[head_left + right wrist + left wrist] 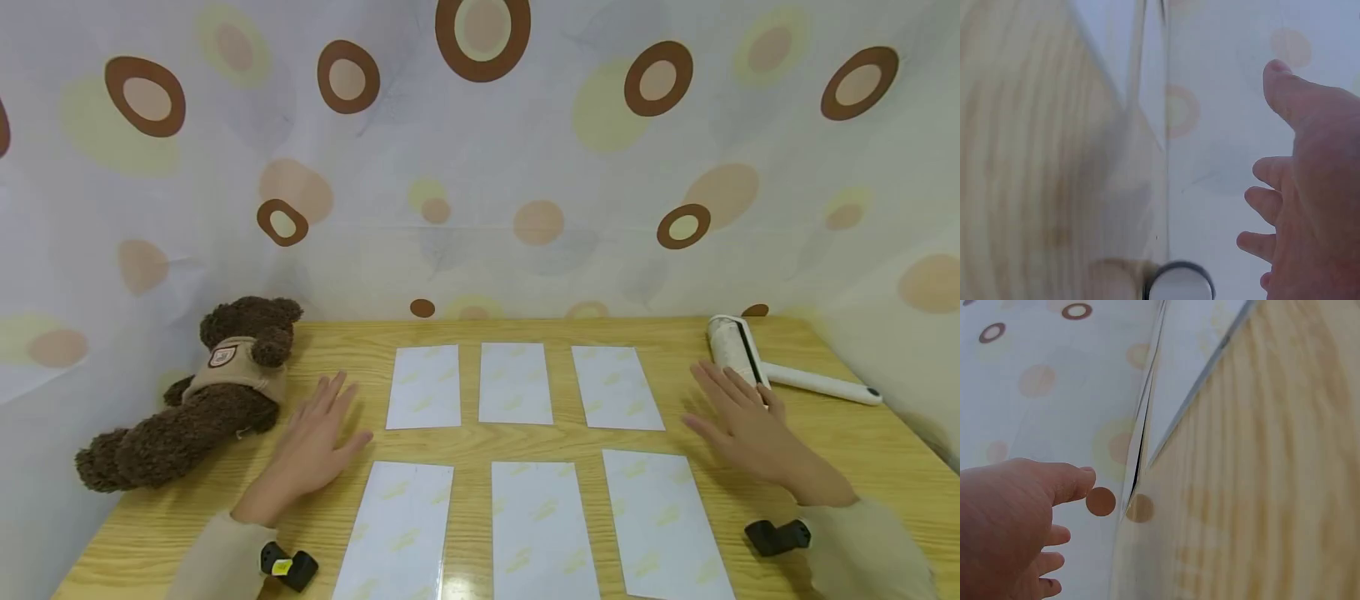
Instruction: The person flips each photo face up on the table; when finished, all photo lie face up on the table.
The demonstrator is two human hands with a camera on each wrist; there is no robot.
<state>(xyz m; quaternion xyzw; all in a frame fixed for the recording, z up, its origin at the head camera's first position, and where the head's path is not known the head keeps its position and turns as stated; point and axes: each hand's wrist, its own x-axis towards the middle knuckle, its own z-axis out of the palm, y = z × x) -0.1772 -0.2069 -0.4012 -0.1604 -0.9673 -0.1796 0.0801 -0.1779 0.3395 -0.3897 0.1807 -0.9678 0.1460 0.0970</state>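
Observation:
My left hand [313, 446] hovers palm down with spread fingers, between the brown teddy bear [225, 392] and the sheets of white paper. Nothing is in it, and the left wrist view shows its thumb [1072, 481] stretched out. On the other side, my right hand [750, 425] is held out flat, fingers extended and holding nothing. Its fingertips overlap the white lint roller [735, 346] in the head view. Several white sheets lie in two rows between the hands, among them a back middle sheet [514, 383] and a front right sheet [667, 525].
The wooden table [540, 444] runs back to a wall covering [480, 167] with brown and yellow circles. The bear lies along the left edge, wearing a beige top. The roller's handle [825, 383] points toward the right edge.

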